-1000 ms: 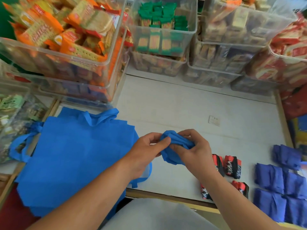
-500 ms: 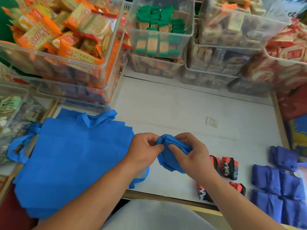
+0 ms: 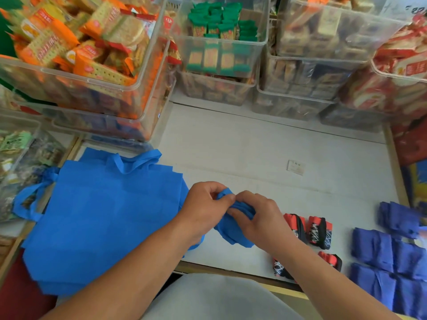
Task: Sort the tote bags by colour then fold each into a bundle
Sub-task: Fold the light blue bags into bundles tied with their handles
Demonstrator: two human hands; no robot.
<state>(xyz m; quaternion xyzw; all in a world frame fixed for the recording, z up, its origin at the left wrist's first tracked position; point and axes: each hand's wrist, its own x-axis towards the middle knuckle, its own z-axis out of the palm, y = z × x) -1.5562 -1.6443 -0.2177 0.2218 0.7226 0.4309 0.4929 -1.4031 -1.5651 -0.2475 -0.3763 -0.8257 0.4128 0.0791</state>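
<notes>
A light-blue tote bag bundle (image 3: 233, 229) is held just above the white table (image 3: 242, 158), near its front edge. My left hand (image 3: 203, 209) pinches the bundle's top end, and my right hand (image 3: 261, 218) grips its body with curled fingers. A stack of flat light-blue tote bags (image 3: 104, 215) lies to the left, partly under my left forearm. Red-and-black folded bundles (image 3: 318, 232) lie right of my hands. Several dark-blue folded bundles (image 3: 388, 255) sit at the far right.
Clear plastic bins of snack packets (image 3: 92, 54) are stacked along the back and left of the table. More bins (image 3: 312, 65) line the back right. A small paper label (image 3: 295, 167) lies on the table behind my hands.
Both hands have drawn closer together on the bundle. The bundle is rolled tighter, and my left fingers now pinch its top end.
</notes>
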